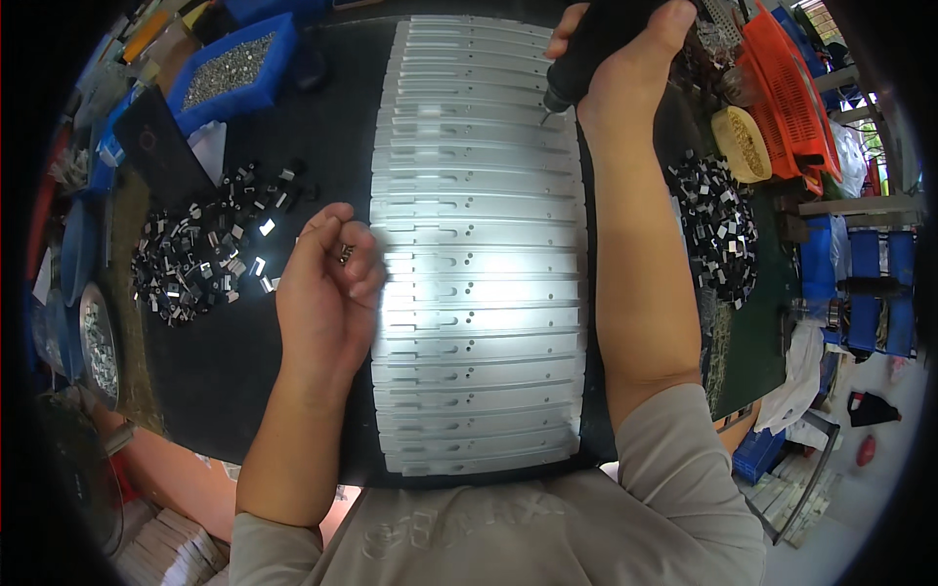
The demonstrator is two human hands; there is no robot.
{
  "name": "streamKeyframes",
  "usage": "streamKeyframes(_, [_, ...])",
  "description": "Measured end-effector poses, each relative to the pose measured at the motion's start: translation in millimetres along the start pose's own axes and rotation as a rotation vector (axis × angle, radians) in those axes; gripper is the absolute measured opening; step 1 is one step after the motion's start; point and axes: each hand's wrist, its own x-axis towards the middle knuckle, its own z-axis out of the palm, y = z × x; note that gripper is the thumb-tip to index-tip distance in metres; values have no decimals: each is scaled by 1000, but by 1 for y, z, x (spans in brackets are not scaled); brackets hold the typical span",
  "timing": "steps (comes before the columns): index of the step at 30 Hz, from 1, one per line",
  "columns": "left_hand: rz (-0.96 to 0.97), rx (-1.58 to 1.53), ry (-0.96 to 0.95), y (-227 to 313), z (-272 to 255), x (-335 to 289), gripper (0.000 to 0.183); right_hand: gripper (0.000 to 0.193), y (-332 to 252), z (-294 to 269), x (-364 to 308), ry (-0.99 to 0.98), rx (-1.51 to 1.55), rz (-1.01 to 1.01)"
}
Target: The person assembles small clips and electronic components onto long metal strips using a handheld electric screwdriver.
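A row of silver metal strips (508, 210), laid side by side, runs down the middle of the table. My right hand (635, 78) is wrapped round a black power screwdriver (598, 47) at the far right of the row. Its thin bit points down at the right end of one strip; whether it touches cannot be made out. Left of the row, my left hand (332, 278) is turned palm up with curled fingers. A few small shiny metal pieces (346, 255) show between those fingers, too small to name surely.
Loose black and silver clips (195, 259) lie in a pile at left, with another such pile (718, 230) at right. A blue bin (278, 59) of small metal parts, a dark phone-like slab (161, 146), a yellow tub (741, 145) and an orange basket (793, 93) stand farther back.
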Motion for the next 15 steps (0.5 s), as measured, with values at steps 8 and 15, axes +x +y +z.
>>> streamKeyframes(8, [-3, 28, 28, -1, 6, -1, 16, 77, 16, -20, 15, -47, 36, 38])
streamKeyframes(15, [-1, 20, 36, 5, 2, 1, 16, 41, -23, -22, 12, -262, 134, -237])
